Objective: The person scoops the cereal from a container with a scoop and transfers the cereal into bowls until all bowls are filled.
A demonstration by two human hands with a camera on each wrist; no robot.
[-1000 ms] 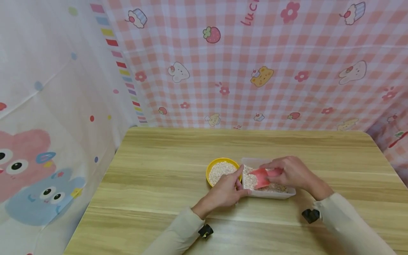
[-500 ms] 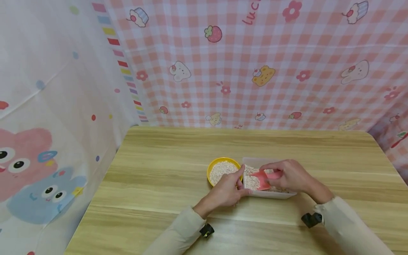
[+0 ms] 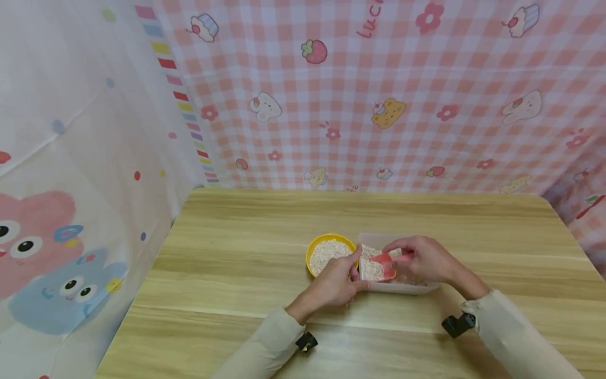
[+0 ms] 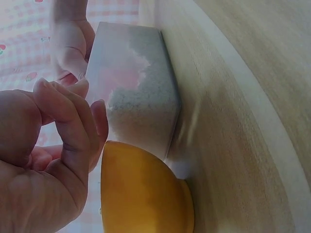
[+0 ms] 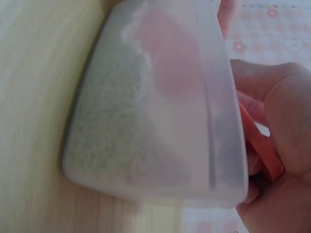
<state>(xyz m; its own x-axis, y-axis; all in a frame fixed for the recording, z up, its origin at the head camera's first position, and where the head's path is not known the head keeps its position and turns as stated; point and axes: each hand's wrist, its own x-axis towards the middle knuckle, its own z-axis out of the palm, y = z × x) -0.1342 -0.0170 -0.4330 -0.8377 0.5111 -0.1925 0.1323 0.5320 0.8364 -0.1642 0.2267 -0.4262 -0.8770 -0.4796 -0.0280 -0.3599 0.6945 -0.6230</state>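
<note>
My right hand (image 3: 430, 259) grips the handle of a red scoop (image 3: 389, 270), its blade low inside a translucent plastic box (image 3: 402, 288) and loaded with pale oat flakes. In the right wrist view the scoop handle (image 5: 265, 150) passes between curled fingers above the box rim. My left hand (image 3: 333, 281) holds the box's left end, thumb at the near corner and index finger along the short rim. More flakes lie in the box, mostly toward its left end. A yellow bowl (image 4: 141, 189) of similar flakes (image 3: 326, 255) stands against the box's left side, partly hidden behind my left hand.
Both bowl and box rest on a wood-grain table (image 3: 236, 252). A pink checked cloth (image 3: 293, 126) hangs behind the table, and a white cartoon cloth (image 3: 104, 173) at its left. Black wrist cameras sit below both cuffs.
The scoop's blade has pushed into the flakes and tipped flatter, so a heap of flakes now lies on it. The left hand, box and bowl have stayed in place.
</note>
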